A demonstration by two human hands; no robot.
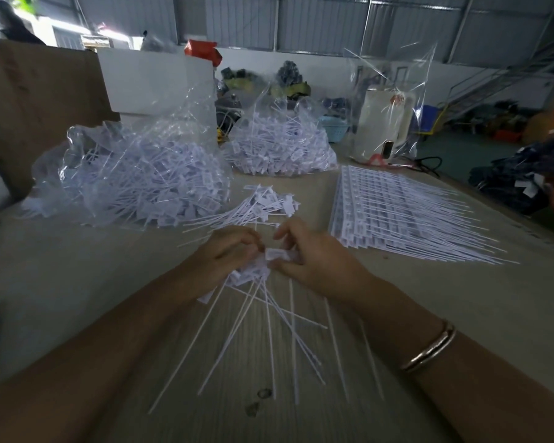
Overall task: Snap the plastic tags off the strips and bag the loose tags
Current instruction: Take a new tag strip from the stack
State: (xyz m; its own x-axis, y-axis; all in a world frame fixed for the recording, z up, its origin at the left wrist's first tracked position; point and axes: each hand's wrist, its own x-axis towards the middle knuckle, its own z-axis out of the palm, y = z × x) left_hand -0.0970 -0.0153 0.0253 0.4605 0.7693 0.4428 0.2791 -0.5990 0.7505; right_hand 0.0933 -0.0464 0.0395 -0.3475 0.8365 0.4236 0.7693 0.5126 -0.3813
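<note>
**A:** Where do you have the tags right now?

**B:** You hold a bunch of loose tags [253,273] between both hands at the middle of the table [77,282], their thin tails fanning toward you. Your left hand [227,251] is curled round the heads; your right hand [314,254] pinches one tag head between thumb and fingers.

**A:** How far along are you?

**B:** Well in, I'd judge, but not near done. A small loose pile [263,203] lies just beyond your hands, unbagged. Two clear bags, left bag [125,177] and far bag [279,145], already bulge with tags. To your right a stack of unsnapped strips [397,212] waits, and an empty upright bag [387,103] stands behind it.
</note>
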